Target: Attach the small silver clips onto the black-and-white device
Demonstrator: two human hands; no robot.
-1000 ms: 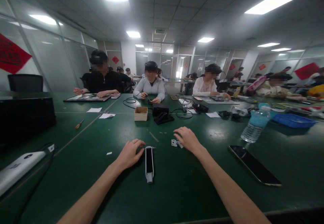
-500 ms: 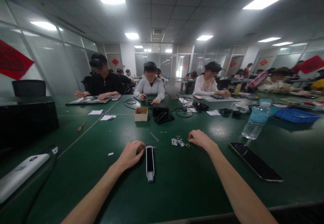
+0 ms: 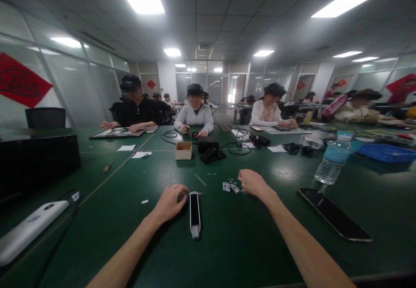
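Observation:
My left hand (image 3: 170,202) rests on the green table (image 3: 224,244) with its fingers curled, thumb and forefinger close together. Whatever they pinch is hidden. Its fingertips lie beside the top end of a slim white-framed device with a long black face (image 3: 194,210). My right hand (image 3: 254,183) is closed at the right side of a small heap of metal pieces (image 3: 233,187), fingertips down at the table. What those fingers hold cannot be made out. The heap contains flat plates with holes and several smaller bits.
A phone (image 3: 331,214) and a water bottle (image 3: 334,160) stand to the right, near a blue tray (image 3: 386,153). Ahead are a small box (image 3: 183,151) and a black stand (image 3: 211,154). At left lie a white device (image 3: 35,227), a cable and a brush (image 3: 108,165). Co-workers sit opposite.
My right hand moved off the metal pieces to the right, uncovering them, then came slightly back beside them with its fingers closed. My left hand stays by the white-framed device.

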